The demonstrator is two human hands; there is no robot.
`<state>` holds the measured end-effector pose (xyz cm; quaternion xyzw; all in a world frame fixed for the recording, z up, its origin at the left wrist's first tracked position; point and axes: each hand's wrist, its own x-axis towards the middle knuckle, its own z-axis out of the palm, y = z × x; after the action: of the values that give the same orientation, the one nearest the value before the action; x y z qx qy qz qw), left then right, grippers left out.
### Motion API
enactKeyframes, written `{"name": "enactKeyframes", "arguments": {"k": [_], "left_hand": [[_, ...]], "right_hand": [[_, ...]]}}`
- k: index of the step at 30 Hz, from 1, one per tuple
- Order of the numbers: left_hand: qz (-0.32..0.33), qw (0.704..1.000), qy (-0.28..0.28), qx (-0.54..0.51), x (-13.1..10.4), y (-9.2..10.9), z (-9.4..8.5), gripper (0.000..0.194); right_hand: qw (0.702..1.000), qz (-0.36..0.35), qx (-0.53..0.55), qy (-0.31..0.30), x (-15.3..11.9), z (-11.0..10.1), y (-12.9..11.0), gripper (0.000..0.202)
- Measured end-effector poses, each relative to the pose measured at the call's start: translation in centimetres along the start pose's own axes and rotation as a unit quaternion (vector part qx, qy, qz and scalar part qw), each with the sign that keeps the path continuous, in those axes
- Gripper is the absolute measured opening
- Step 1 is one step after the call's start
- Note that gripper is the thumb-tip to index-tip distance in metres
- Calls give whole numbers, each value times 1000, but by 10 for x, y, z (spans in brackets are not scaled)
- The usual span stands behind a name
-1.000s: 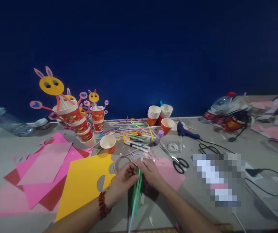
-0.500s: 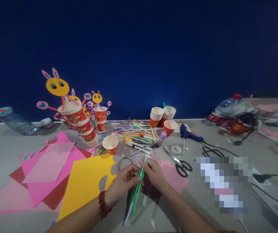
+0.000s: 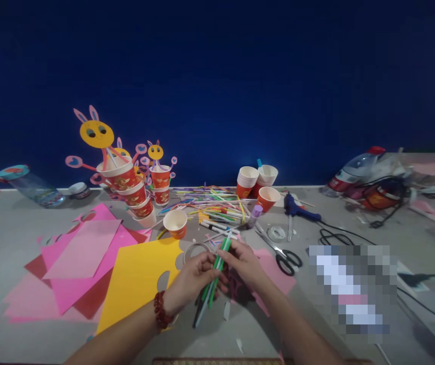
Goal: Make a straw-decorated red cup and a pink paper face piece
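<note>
Both hands meet over the near middle of the table, around a small bundle of thin green and whitish straws (image 3: 217,269). My left hand (image 3: 191,281), with a reddish beaded bracelet at its wrist, pinches the bundle about halfway along. Close to the upper end, the thumb and fingers of my right hand (image 3: 245,261) are closed on the same straws. The bundle slants, its lower ends pointing towards me. Part of it is hidden behind my fingers. A roll of tape (image 3: 193,250) lies just behind my left hand, and pink paper (image 3: 274,276) lies beside my right.
Yellow card (image 3: 137,274) and pink sheets (image 3: 84,253) cover the left. Behind stand stacked paper cups (image 3: 132,195) with paper figures, a single cup (image 3: 175,223) and loose coloured straws (image 3: 217,205). Scissors (image 3: 284,258), a blue glue gun (image 3: 301,210) and its cable (image 3: 339,238) lie right.
The straw bundle looks shorter towards me, its lower ends now higher in view. Both hands keep their grip. The whole scene has shifted slightly right as the camera turned.
</note>
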<state>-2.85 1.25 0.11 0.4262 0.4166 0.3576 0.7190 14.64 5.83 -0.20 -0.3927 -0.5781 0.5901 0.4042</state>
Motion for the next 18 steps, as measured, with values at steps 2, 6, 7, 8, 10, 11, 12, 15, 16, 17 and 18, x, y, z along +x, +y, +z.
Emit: {"name": "enactKeyframes", "arguments": {"k": [2, 6, 7, 8, 10, 11, 12, 15, 16, 17, 18], "left_hand": [[-11, 1000, -17, 11, -1, 1, -1, 39], [-12, 998, -42, 43, -3, 0, -2, 40], [-8, 998, -42, 47, -2, -1, -1, 41], [-4, 998, -40, 49, -2, -2, 0, 41], [2, 998, -34, 50, -2, -4, 2, 42], [1, 998, -33, 49, -3, -4, 2, 42], [-4, 998, -33, 46, -4, -3, 2, 43], [-23, 997, -48, 49, -10, 1, -1, 43], [-26, 996, -56, 60, -13, 3, -4, 43], [-30, 995, -63, 76, -15, 4, -8, 41], [-35, 992, -68, 95, -17, 6, -13, 40]], "right_hand": [[1000, -20, 0, 0, 0, 0, -1, 40], [999, -39, -23, 7, -1, 0, -3, 36], [999, -43, -30, 10, -2, 1, -2, 36], [998, -45, -33, 13, -2, 1, -2, 36], [999, -42, -29, 12, -2, 1, -2, 36], [999, -38, -22, 13, -2, 1, -2, 36], [999, -35, -13, 15, -2, 2, -2, 36], [999, -32, 15, 26, -1, 2, -4, 38], [999, -31, 24, 29, -1, 2, -5, 38], [998, -28, 35, 32, -1, 3, -5, 39], [998, -22, 46, 36, -1, 2, -6, 40]]}}
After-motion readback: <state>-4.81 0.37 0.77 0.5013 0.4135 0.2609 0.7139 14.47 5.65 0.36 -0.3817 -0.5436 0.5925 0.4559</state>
